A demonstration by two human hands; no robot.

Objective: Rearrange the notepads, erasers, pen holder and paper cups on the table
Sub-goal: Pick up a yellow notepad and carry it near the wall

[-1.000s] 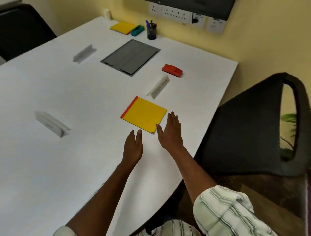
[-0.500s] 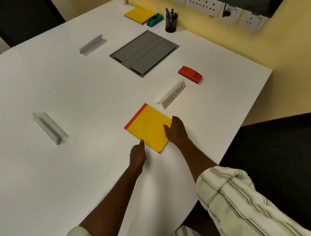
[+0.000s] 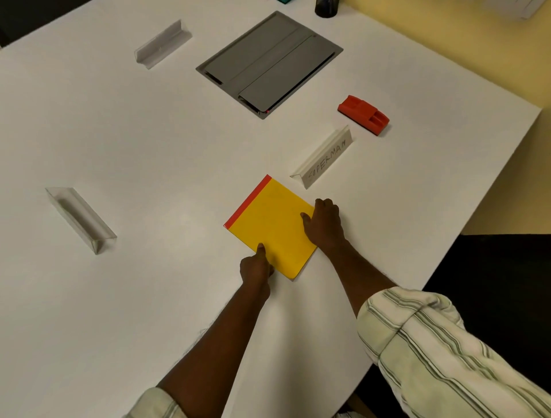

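Note:
A yellow notepad (image 3: 269, 226) with a red binding strip lies flat on the white table (image 3: 149, 149), near its front right edge. My left hand (image 3: 255, 266) pinches the notepad's near left edge, thumb on top. My right hand (image 3: 323, 223) grips its right edge, thumb pressed on the cover. A red eraser (image 3: 363, 115) lies farther back on the right. The dark pen holder (image 3: 326, 7) is cut off by the top of the frame, with a sliver of a green eraser (image 3: 284, 1) beside it. No paper cups are in view.
A name stand lettered "SUPERMAN" (image 3: 325, 159) stands just beyond the notepad. Two clear stands sit at the left (image 3: 80, 219) and back left (image 3: 162, 43). A grey cable hatch (image 3: 268, 61) is set into the table. A dark chair (image 3: 492, 298) is at the right.
Both hands moved forward from hovering short of the notepad and closed on its edges. The camera leaned closer over the table, pushing the far notepad out of view.

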